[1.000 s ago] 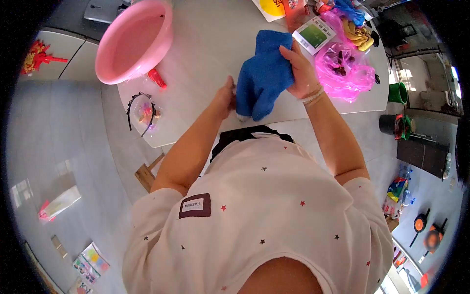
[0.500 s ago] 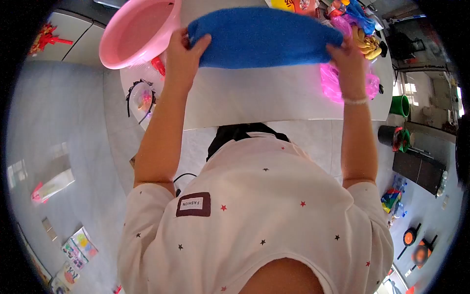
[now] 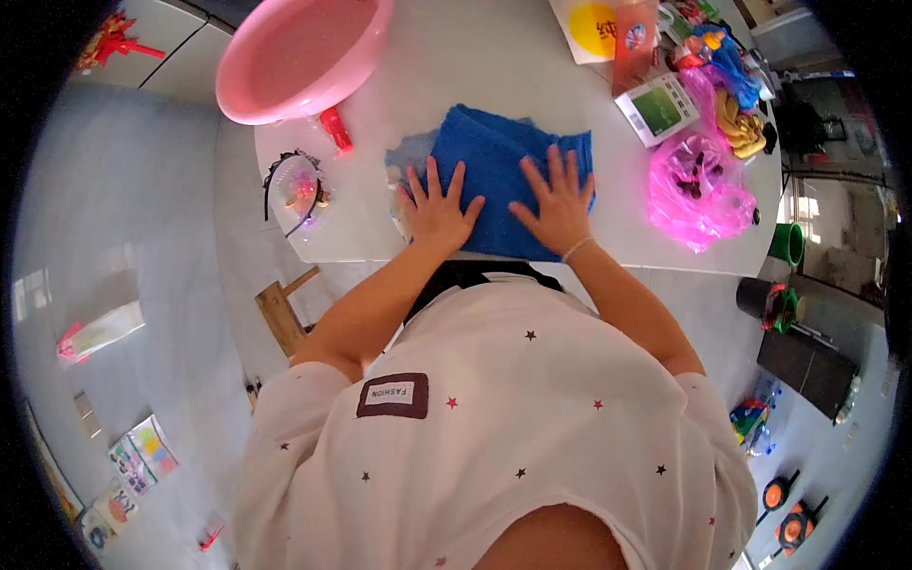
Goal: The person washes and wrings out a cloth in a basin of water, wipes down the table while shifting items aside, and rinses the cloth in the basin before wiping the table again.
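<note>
A blue towel (image 3: 489, 142) lies on the white table near its front edge, with one layer slanting over at the top. My left hand (image 3: 440, 214) presses flat on its left side, fingers spread. On the right part of the towel rests my right hand (image 3: 559, 211), also flat with fingers apart. A paler grey-blue cloth (image 3: 408, 152) shows from beneath the towel at the left; most of it is covered.
A pink basin (image 3: 337, 81) stands at the back left, beside a red packet (image 3: 335, 130) and a black-trimmed headband (image 3: 282, 176). To the right are a pink plastic bag (image 3: 698, 214), bananas (image 3: 739, 123), a green-and-white box (image 3: 657, 109) and a reddish bottle (image 3: 635, 43).
The blue towel, earlier stretched in the air between both hands, now lies on the table. Both hands have come down, closer to my body and to each other, and opened flat on it.
</note>
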A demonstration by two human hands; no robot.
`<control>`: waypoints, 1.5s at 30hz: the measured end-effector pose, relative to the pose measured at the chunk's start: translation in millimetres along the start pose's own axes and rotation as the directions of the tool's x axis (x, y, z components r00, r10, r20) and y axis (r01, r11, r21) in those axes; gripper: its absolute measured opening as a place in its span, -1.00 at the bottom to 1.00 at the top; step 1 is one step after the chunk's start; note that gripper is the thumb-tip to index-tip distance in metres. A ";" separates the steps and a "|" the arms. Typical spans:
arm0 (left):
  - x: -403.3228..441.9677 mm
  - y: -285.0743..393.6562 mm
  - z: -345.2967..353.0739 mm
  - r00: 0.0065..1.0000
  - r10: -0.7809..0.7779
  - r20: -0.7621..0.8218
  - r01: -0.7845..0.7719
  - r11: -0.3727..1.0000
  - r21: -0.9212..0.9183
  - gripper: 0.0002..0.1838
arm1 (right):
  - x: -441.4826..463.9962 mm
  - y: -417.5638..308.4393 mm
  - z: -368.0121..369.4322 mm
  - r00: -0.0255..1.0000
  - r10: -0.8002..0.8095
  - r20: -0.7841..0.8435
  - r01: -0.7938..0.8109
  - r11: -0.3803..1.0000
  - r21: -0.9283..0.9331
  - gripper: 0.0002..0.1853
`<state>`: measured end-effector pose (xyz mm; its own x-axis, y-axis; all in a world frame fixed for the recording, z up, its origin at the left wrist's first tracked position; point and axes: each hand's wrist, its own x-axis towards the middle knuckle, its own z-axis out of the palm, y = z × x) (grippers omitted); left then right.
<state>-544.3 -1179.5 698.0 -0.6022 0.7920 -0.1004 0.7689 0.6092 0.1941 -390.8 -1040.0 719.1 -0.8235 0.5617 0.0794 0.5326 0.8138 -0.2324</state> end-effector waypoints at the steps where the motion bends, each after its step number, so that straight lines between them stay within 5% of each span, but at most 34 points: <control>1: 0.8 0.2 3.6 0.998 0.016 -0.061 -0.012 0.997 0.071 -0.30 | 4.7 -3.4 12.8 0.996 -0.052 0.074 0.053 0.998 -0.020 -0.31; 8: 53.7 -7.4 3.8 0.974 -0.202 -0.106 0.210 0.976 0.060 -0.34 | 60.3 -8.7 28.8 0.982 -0.132 0.137 0.144 0.986 -0.084 -0.34; 15: 149.7 -15.7 -17.8 0.974 -0.217 -0.070 0.224 0.967 0.120 -0.37 | 145.7 -13.6 37.4 0.999 0.029 0.023 -0.027 0.997 -0.066 -0.31; 21: 242.7 -6.7 -17.6 0.990 -0.104 -0.091 0.108 0.993 0.041 -0.37 | 226.0 10.8 50.2 0.994 0.106 -0.024 -0.107 0.993 -0.059 -0.25; 25: 317.4 -1.8 -3.9 0.955 0.025 -0.297 -0.014 0.999 0.037 -0.42 | 291.8 30.1 65.3 0.980 0.174 -0.092 -0.185 0.974 -0.128 -0.31; 31: 414.5 5.7 2.4 0.926 0.051 -0.375 -0.027 0.997 0.069 -0.42 | 381.4 62.0 77.5 0.965 0.228 -0.128 -0.242 0.964 -0.111 -0.34; 36: 454.1 6.8 7.2 0.899 0.068 -0.432 -0.035 0.996 0.084 -0.42 | 419.7 83.7 83.5 0.980 0.150 -0.130 -0.169 0.974 -0.151 -0.35; 45: 447.3 6.2 6.8 0.867 0.239 -0.437 -0.192 0.970 0.150 -0.43 | 395.7 69.8 68.2 0.939 0.325 -0.109 -0.339 0.929 -0.149 -0.29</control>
<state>-807.4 -821.2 647.7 -0.4320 0.8152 0.3858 0.8936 0.4447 0.0608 -692.8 -771.2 668.2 -0.5790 0.8086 0.1044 0.8031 0.5877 -0.0985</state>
